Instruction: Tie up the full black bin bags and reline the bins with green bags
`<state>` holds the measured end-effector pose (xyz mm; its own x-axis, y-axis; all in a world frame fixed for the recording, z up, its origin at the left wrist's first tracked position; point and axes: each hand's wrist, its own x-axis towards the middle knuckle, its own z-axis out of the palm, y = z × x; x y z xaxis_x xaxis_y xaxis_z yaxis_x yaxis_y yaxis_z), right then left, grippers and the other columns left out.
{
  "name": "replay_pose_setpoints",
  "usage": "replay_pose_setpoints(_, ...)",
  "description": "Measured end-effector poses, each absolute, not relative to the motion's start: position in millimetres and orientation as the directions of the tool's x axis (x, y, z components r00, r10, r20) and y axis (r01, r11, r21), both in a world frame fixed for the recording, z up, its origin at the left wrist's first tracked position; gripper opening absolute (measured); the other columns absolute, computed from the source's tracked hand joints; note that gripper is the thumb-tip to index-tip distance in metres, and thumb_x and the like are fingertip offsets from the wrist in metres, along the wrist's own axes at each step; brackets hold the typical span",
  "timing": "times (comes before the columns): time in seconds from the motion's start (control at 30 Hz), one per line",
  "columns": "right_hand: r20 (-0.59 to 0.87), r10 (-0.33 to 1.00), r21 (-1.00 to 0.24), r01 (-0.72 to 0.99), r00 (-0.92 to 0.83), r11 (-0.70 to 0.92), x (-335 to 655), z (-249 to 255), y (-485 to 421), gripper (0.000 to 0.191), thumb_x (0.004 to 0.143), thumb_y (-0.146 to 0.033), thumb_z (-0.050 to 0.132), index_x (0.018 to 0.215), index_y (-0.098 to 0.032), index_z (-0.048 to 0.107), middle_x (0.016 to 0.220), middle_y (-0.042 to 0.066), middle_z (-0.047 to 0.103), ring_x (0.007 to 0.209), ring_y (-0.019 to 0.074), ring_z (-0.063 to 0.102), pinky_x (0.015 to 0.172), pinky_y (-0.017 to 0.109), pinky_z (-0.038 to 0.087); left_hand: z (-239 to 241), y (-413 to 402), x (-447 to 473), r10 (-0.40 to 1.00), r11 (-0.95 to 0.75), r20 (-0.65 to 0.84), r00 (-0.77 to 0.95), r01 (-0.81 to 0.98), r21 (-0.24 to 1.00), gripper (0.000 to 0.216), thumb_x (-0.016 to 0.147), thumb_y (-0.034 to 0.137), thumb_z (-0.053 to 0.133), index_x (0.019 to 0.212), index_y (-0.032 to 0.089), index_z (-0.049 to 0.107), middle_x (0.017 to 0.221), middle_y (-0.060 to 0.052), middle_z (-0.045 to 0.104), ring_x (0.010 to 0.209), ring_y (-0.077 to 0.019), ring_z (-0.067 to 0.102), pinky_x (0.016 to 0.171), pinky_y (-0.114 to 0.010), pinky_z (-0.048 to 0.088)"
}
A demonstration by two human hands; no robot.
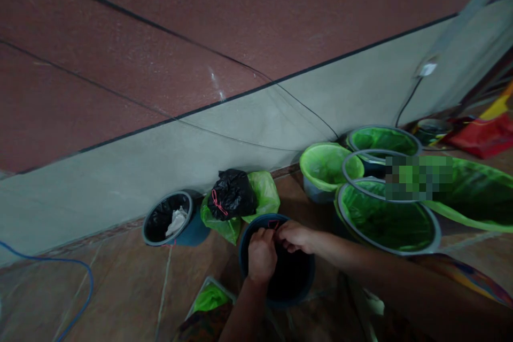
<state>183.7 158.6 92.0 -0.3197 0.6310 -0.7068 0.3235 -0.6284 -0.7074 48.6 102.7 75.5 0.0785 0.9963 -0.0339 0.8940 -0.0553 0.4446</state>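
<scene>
Centre bin (pixel 311 270): I note smooth plastic, dull sheen.
Red drawstring (pixel 274 224): I read thin plastic.
Black bag (pixel 236 189): crinkled plastic film, glossy on my feed.
Green liner (pixel 388 216): thin, wrinkled plastic, semi-gloss.
Upper wall (pixel 256 10): matt, slightly rough.
Floor (pixel 128 272): tile, low sheen.

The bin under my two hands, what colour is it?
The bin is dark blue, seen in the head view.
</scene>
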Motion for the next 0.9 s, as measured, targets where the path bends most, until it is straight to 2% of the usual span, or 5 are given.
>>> replay_pose_setpoints(0.1, -0.687, 0.641, -0.725, 0.384, -0.343, -0.571, 187, 92, 161, 0.016, 0.080, -0.005, 0.052, 0.070, -0.015, 0.061, 0.058, -0.004, 0.052, 0.050, 0.0058, 0.047, 0.048, 0.017, 0.036, 78, 103, 50, 0.997, -0.041, -0.045, 0.066, 0.907, 0.420, 0.032, 0.093, 0.011, 0.041, 0.099, 0.018, 0.071, 0.099, -0.011, 0.070, 0.097, -0.0239, 0.063, 0.089, -0.036, 0.046)
replay_pose_setpoints(0.23, -0.631, 0.682, -0.764, 0.450, -0.369, -0.463, 189, 88, 162, 0.015, 0.080, -0.009, 0.054, 0.071, -0.015, 0.063, 0.055, -0.004, 0.049, 0.050, 0.0067, 0.046, 0.048, 0.019, 0.035, 80, 107, 50, 0.994, 0.065, -0.107, -0.009, 0.841, 0.536, 0.028, 0.092, 0.013, 0.045, 0.092, 0.018, 0.072, 0.096, -0.009, 0.072, 0.092, -0.0210, 0.064, 0.087, -0.033, 0.044)
replay_pose_setpoints(0.47, -0.416, 0.790, -0.779, 0.625, -0.451, -0.053, 190, 79, 166, 0.011, 0.082, -0.017, 0.061, 0.078, -0.016, 0.072, 0.069, -0.001, 0.062, 0.056, 0.0094, 0.052, 0.055, 0.023, 0.036, 72, 115, 38, 0.902, 0.420, -0.420, -0.098, 0.416, 0.806, 0.013, 0.079, 0.024, 0.062, 0.071, 0.016, 0.069, 0.065, 0.000, 0.063, 0.063, -0.0134, 0.055, 0.063, -0.026, 0.038)
replay_pose_setpoints(0.63, -0.438, 0.765, -0.750, 0.661, -0.473, -0.020, 189, 84, 163, 0.014, 0.085, -0.018, 0.059, 0.084, -0.017, 0.073, 0.075, 0.001, 0.066, 0.060, 0.0103, 0.055, 0.057, 0.022, 0.037, 76, 113, 33, 0.776, 0.621, -0.630, -0.021, 0.202, 0.758, 0.022, 0.077, 0.027, 0.059, 0.058, 0.018, 0.059, 0.048, 0.006, 0.044, 0.045, -0.0081, 0.037, 0.049, -0.024, 0.024)
replay_pose_setpoints(0.9, -0.425, 0.770, -0.751, 0.660, -0.477, -0.005, 190, 80, 161, 0.012, 0.080, -0.014, 0.061, 0.077, -0.017, 0.072, 0.070, 0.001, 0.064, 0.055, 0.0090, 0.051, 0.053, 0.021, 0.036, 73, 111, 35, 0.785, 0.588, -0.619, -0.006, 0.320, 0.743, 0.034, 0.080, 0.050, 0.063, 0.065, 0.019, 0.059, 0.059, 0.001, 0.061, 0.055, -0.0140, 0.058, 0.056, -0.025, 0.039)
